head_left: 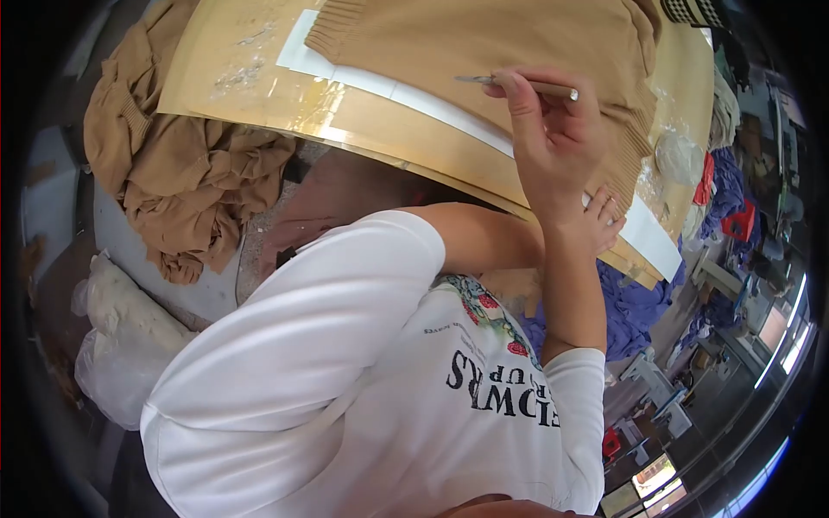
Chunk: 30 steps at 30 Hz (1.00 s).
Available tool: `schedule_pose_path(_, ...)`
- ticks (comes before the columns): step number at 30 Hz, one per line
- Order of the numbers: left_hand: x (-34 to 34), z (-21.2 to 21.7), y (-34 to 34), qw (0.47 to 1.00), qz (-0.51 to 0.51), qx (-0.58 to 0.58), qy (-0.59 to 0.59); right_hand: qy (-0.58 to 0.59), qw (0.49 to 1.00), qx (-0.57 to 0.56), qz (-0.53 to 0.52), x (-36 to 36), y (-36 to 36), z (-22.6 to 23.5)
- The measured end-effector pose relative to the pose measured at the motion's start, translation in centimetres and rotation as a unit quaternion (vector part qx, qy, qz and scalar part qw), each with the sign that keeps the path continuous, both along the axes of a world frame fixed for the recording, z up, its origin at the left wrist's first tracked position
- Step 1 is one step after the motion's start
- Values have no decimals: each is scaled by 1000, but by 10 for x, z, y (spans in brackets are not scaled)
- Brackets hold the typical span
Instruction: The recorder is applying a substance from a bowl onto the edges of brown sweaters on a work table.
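Tan knitted cloth [484, 43], smooth with ribbed ends, lies on a yellowish board [229, 86], partly over a white strip [406, 98]. Above it, the right hand [557, 129] pinches a slim pointed tool [553, 89]; the left hand [604, 223], half hidden, touches the board's edge, its grip impossible to tell.

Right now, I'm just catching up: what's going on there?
A person's right hand holds a slim pointed tool over a tan knit piece spread on a yellowish table, partly covering a white strip. The left hand, crossed beneath the right forearm, rests by the table's near edge. More tan fabric lies heaped at left.
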<state>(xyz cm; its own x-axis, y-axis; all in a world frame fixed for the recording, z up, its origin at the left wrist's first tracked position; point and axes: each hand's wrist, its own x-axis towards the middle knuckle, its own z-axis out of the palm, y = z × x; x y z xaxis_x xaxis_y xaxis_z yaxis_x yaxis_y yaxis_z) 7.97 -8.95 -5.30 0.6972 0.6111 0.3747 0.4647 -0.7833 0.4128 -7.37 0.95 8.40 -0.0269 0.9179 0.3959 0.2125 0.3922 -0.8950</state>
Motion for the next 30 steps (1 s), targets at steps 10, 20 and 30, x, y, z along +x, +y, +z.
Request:
schedule_pose_path(10, -45, 41, 15, 983, -59, 137, 105, -117, 992, -15, 46, -33, 22, -28)
schedule_pose_path(20, -57, 55, 23, 986, -94, 102, 92, -27, 946, 205, -250, 91, 27, 67)
schedule_pose_path(30, -183, 128, 261, 983, 112, 110, 99, -446, 768, -79, -453, 286, 14, 27)
